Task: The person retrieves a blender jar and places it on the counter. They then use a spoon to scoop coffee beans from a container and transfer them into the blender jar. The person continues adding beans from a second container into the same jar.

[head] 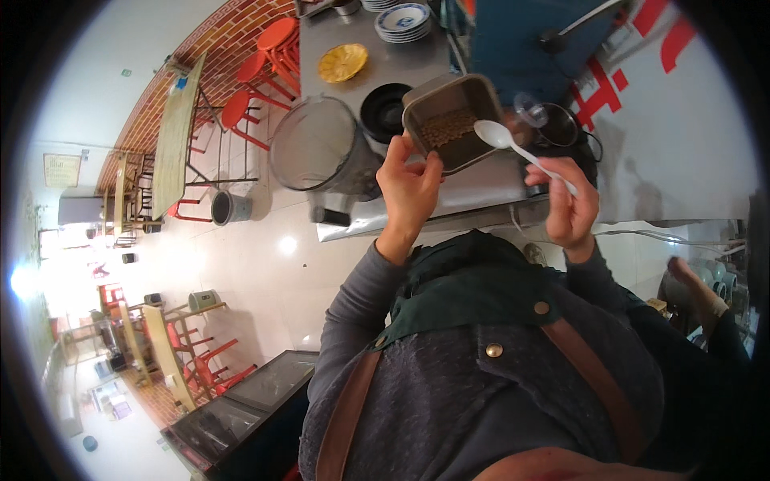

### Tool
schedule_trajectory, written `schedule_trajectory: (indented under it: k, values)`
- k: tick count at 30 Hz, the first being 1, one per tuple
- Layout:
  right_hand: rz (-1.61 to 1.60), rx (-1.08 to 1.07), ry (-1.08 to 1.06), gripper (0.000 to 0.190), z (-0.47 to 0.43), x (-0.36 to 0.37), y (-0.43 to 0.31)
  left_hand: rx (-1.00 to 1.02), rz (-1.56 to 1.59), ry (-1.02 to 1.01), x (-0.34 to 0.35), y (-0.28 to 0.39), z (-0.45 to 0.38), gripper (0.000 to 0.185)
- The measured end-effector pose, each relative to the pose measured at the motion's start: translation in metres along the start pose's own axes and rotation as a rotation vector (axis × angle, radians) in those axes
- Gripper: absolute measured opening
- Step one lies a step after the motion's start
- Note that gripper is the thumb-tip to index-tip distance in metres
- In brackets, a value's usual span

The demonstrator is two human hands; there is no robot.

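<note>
My left hand (415, 174) grips the near rim of a rectangular metal container (481, 150), which is tilted and holds small brown beans or grains (448, 125). In my right hand (568, 198) is a white plastic spoon (494, 133), its bowl over the right part of the container. A large clear blender jug (316, 144) with a handle stands left of my left hand. Behind the container lies a black round base or lid (385, 111). To the right are a clear plastic lid or cup (530, 109) and a round metal-rimmed vessel (558, 125).
On the steel table (421, 66) stand a yellow plate (343, 62) and stacked blue-and-white plates (403, 23). Red stools (236, 109) and a grey bin (230, 207) are on the left. Another person's arm (701, 288) shows at the right.
</note>
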State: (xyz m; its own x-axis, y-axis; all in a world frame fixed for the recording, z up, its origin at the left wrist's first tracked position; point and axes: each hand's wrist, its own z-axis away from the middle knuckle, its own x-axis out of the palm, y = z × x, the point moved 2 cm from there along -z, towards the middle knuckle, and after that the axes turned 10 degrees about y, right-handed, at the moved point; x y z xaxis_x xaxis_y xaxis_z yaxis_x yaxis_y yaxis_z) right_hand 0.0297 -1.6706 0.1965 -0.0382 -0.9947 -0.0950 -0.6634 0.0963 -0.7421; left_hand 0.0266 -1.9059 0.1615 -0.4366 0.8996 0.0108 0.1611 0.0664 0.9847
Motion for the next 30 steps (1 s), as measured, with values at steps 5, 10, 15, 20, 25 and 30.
schedule_trajectory:
  k: [5,10,15,20,25,30]
  values:
    - [0.358,-0.238,-0.169,0.028,-0.041,0.091,-0.028,0.065,-0.030,-0.027,-0.085,0.041,-0.025,0.015]
    - [0.503,-0.322,-0.058,0.026,-0.030,0.202,-0.050,0.253,-0.064,0.035,-0.166,0.052,-0.047,0.020]
    - [0.422,-0.268,-0.034,0.025,-0.014,0.290,-0.060,0.243,-0.027,0.037,-0.218,0.044,-0.069,0.017]
    - [0.351,-0.149,0.026,0.023,-0.020,0.307,-0.058,0.189,-0.050,-0.016,-0.241,0.039,-0.079,0.017]
    - [0.360,-0.219,-0.072,0.022,-0.024,0.315,-0.057,0.208,-0.036,0.039,-0.240,0.034,-0.088,0.018]
    - [0.485,-0.215,0.004,0.020,-0.034,0.305,-0.041,0.225,-0.050,0.082,-0.232,0.031,-0.091,0.018]
